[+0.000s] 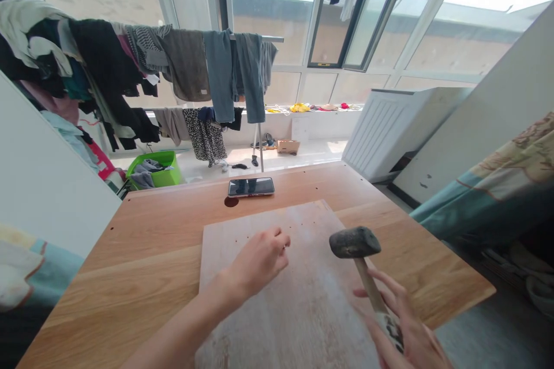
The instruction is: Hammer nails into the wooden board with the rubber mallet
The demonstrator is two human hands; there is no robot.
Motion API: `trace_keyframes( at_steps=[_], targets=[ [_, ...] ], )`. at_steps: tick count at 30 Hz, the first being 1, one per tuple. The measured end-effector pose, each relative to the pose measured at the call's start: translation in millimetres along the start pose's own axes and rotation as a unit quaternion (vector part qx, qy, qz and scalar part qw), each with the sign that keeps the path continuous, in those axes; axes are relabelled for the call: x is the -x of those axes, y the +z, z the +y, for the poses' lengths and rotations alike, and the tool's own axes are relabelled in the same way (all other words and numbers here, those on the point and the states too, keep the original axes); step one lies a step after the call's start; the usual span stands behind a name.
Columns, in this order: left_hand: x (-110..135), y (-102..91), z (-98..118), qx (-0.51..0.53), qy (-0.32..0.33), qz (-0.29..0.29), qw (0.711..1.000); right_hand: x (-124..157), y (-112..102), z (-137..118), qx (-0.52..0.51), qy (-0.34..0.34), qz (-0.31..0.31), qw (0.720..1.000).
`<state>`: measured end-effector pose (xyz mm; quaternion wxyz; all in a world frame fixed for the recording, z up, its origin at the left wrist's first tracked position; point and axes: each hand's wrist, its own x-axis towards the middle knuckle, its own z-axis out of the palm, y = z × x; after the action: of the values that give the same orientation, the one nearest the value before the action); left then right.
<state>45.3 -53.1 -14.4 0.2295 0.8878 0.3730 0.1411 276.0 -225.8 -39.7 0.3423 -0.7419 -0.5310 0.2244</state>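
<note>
My right hand (409, 323) holds a rubber mallet (355, 242) by its pale wooden handle. The mallet's black head is raised over the right edge of a pale wooden board (298, 317). Above the middle of that board, my left hand (264, 253) is closed in a pinch. Whatever lies between its fingertips is too small and too covered to name. A row of small dark dots, holes or nail heads, runs across the far part of the board; I cannot tell which.
The board lies on a wooden table (138, 271). A phone (251, 187) rests near the far edge beside a dark round hole (231, 202). Beyond stand a clothes rack with hanging trousers (219, 72), a green basket (173, 173) and a white cabinet (381, 127). Curtains (485, 196) hang at right.
</note>
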Motion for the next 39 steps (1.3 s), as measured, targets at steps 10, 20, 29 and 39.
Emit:
trace_keyframes(
  at_steps=[10,20,29,39],
  targets=[
    [-100,43.9,-13,0.291,0.027,0.125,0.948,-24,5,39,0.168,-0.057,-0.048,0.983],
    [-117,61.2,-19,0.278,0.027,0.108,0.954,-21,0,28,0.100,-0.021,-0.022,0.995],
    [-113,57.5,-18,0.275,0.022,0.113,0.954,-27,-7,16,-0.040,0.110,-0.124,0.985],
    [-113,63.3,-22,0.280,0.040,0.100,0.954,-32,-9,5,-0.072,0.110,-0.112,0.985]
  ],
)
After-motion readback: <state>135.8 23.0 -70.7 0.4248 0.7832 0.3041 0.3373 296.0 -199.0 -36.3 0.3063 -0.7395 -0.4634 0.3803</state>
